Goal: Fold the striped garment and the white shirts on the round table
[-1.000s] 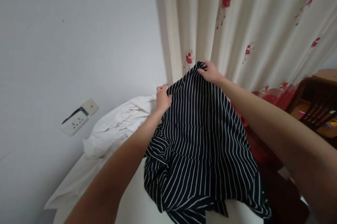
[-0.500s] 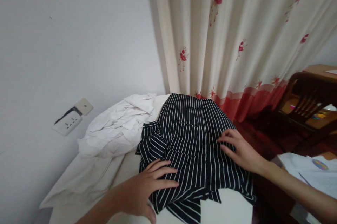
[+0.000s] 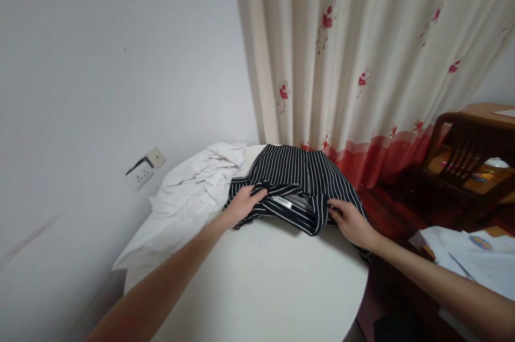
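Observation:
A black shirt with white stripes (image 3: pixel 295 165) lies across the far part of a round white table (image 3: pixel 257 283). Its near end is lifted and folded back, showing the collar opening and a white label inside. My left hand (image 3: pixel 243 205) is closed on the left side of that end, thumb over the cloth. On the other side, my right hand (image 3: pixel 350 221) pinches the fabric beside the collar. Left of the shirt, a crumpled white cloth (image 3: pixel 197 176) rests on the table, touching or close to the striped sleeve.
A wall socket (image 3: pixel 139 174) sits on the white wall at left. Behind the table hangs a cream curtain (image 3: pixel 306 63) with red flowers. A dark wooden chair (image 3: pixel 462 154) and a stack of papers (image 3: pixel 478 261) stand at right.
Both hands were open on the shirt; now they grip its near end, which has been lifted and folded away from me. More of the white tabletop shows. The view has shifted slightly.

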Demonstrator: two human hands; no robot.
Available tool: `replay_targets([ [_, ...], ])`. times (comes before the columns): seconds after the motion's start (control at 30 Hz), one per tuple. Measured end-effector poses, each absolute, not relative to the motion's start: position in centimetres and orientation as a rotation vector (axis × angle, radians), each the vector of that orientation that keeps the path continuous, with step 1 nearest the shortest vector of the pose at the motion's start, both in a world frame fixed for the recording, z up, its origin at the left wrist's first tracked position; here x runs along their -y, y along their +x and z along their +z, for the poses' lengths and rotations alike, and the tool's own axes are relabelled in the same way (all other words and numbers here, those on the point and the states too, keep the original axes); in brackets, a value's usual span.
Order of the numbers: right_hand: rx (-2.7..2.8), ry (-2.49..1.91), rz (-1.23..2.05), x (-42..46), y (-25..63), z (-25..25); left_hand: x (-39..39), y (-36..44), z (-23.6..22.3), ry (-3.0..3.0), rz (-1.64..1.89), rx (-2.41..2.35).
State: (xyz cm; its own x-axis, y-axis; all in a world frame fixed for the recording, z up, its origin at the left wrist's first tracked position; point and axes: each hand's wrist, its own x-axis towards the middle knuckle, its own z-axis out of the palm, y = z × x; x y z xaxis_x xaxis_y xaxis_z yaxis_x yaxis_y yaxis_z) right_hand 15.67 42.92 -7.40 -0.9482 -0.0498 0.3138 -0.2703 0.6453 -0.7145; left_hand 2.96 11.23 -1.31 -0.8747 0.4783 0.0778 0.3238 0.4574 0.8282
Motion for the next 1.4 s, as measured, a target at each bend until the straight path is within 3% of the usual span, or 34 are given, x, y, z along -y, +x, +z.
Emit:
replay_targets([
  [0.2,2.406,-0.035,2.047,-44.2,13.5,-1.3,-11.4,4.0,3.0,0.893,1.488,-2.115],
  [0.3,2.467,-0.025,2.189,-45.2,13.5,1.0,-11.1,4.6,4.4,1.161,1.278,-2.132],
  [0.37,2.599,0.271,2.042,-45.9,13.7,1.8,-11.0,4.7,4.7,1.188,1.143,-2.282],
  [0.47,2.774,0.721,1.500,-46.3,13.8,1.7,-10.7,4.8,4.5,1.207,1.038,-2.387],
  [0.57,2.805,0.829,1.014,-45.9,13.5,0.8,-10.4,4.7,4.0,1.273,0.937,-2.354],
  [0.7,2.752,0.962,0.849,-45.0,13.1,0.2,-10.2,4.1,3.4,1.301,0.848,-2.388],
  [0.87,2.735,0.871,1.297,-44.9,12.6,0.0,-10.3,3.3,2.6,1.231,0.859,-2.450],
  [1.07,2.628,0.345,1.855,-44.8,11.7,-1.5,-10.7,2.8,2.4,1.113,0.908,-2.415],
  [1.23,2.331,-0.078,2.233,-44.1,12.1,-1.9,-11.5,2.6,1.8,1.043,1.149,-2.357],
  [1.33,2.326,-0.024,2.388,-43.9,13.4,-1.7,-11.8,2.9,1.2,0.938,1.354,-2.198],
  [1.4,2.517,0.101,2.304,-44.1,14.5,-1.8,-12.0,3.3,1.0,0.835,1.452,-2.117],
])
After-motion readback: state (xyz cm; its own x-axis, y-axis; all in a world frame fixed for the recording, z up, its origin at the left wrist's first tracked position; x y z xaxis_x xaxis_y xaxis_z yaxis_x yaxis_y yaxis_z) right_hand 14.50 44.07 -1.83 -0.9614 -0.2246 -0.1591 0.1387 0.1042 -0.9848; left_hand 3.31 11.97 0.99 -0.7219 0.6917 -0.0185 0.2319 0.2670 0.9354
